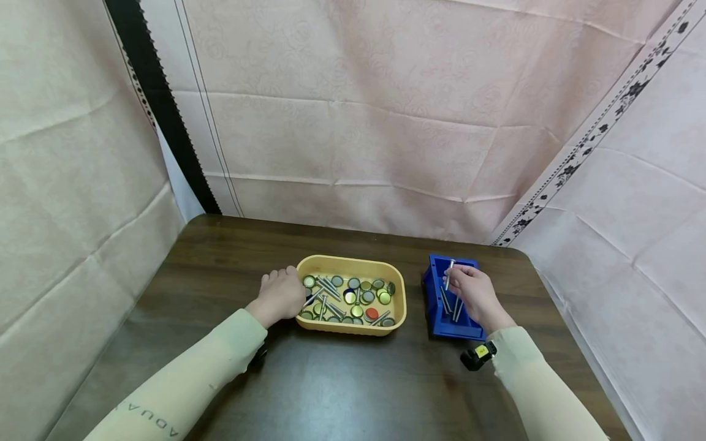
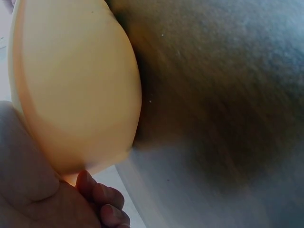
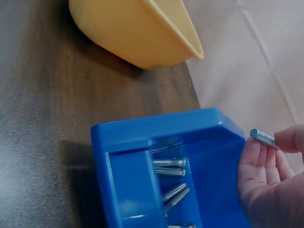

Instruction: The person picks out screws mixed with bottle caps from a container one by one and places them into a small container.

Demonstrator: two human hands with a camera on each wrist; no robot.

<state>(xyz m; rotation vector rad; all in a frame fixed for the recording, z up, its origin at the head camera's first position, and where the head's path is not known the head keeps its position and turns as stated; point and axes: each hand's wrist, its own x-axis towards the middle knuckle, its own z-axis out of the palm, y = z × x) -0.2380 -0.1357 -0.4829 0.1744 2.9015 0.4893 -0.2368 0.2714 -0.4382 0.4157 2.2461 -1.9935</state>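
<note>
A yellow tub (image 1: 347, 329) stands on the table, with bottle caps (image 1: 383, 297) and silver bolts (image 1: 329, 288) mixed inside. My left hand (image 1: 280, 295) grips the tub's left end; in the left wrist view its curled fingers (image 2: 108, 197) are at the tub's corner. To the right is a blue bin (image 1: 456, 331) with several bolts (image 3: 170, 167) lying in it. Above this bin my right hand (image 1: 474, 295) pinches one silver bolt (image 3: 264, 137) between thumb and fingers. The bolt is tilted, and part of it is hidden by the fingers.
The dark wooden table (image 1: 353, 386) extends in front of both containers. Pale cloth (image 1: 353, 135) hangs behind it and at both sides. A stretch of table separates the tub from the bin. A black wrist camera (image 1: 477, 355) is on my right wrist.
</note>
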